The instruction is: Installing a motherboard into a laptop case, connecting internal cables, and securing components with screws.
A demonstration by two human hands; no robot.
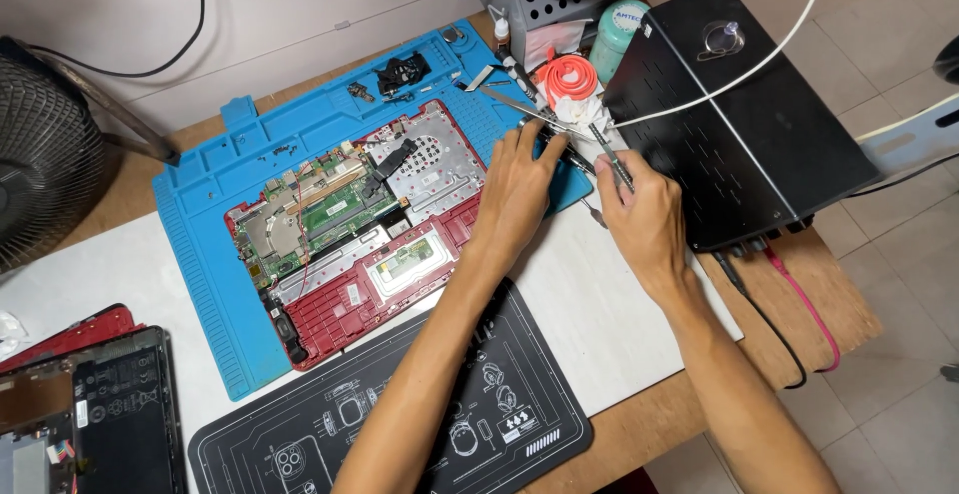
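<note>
Right hand (644,216) around slim metal tool (609,157)

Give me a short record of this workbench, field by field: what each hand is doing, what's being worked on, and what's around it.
Left hand: left hand rests fingertips on metal tools at the blue mat's right edge
Right hand: right hand grips a slim metal tool
Work piece: opened red laptop, circuit board exposed, lying on the blue mat
Right side: black metal box
Front: black printed mat
Far left: fan
</note>
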